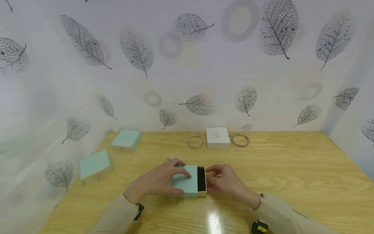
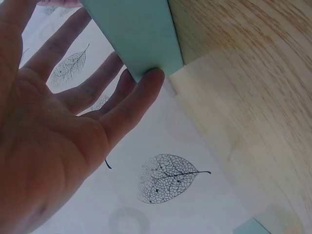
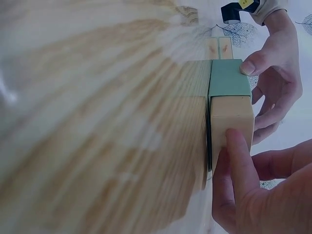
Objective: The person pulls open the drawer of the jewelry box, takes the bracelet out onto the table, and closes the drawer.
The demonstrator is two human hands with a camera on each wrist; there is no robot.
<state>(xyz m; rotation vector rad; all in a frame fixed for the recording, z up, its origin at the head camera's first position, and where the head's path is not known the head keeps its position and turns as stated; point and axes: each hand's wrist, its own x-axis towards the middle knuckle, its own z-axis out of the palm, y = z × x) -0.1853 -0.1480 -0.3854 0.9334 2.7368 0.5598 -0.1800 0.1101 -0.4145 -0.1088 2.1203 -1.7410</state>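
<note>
In the head view, a mint-green drawer box (image 1: 190, 187) lies on the table, its inner tray (image 1: 201, 178) slid partly out to the right and showing a black lining. My left hand (image 1: 159, 178) grips the sleeve from the left, thumb at the near side and other fingers over the top and far side. The left wrist view shows that thumb (image 2: 146, 87) against the sleeve's green side (image 2: 141, 39). At the right end is my right hand (image 1: 226, 182). One of its fingers (image 3: 236, 146) presses the tray's pale end face (image 3: 233, 114) in the right wrist view; the others are bent loosely nearby.
Two more mint-green boxes, one at the back left (image 1: 127, 139) and another nearer (image 1: 96, 165), lie on the wooden table (image 1: 292, 175). Behind my hands stands a white box (image 1: 217, 138), between a pale bracelet (image 1: 195, 146) and a pinkish one (image 1: 240, 145). A leaf-patterned backdrop (image 1: 187, 74) surrounds the table.
</note>
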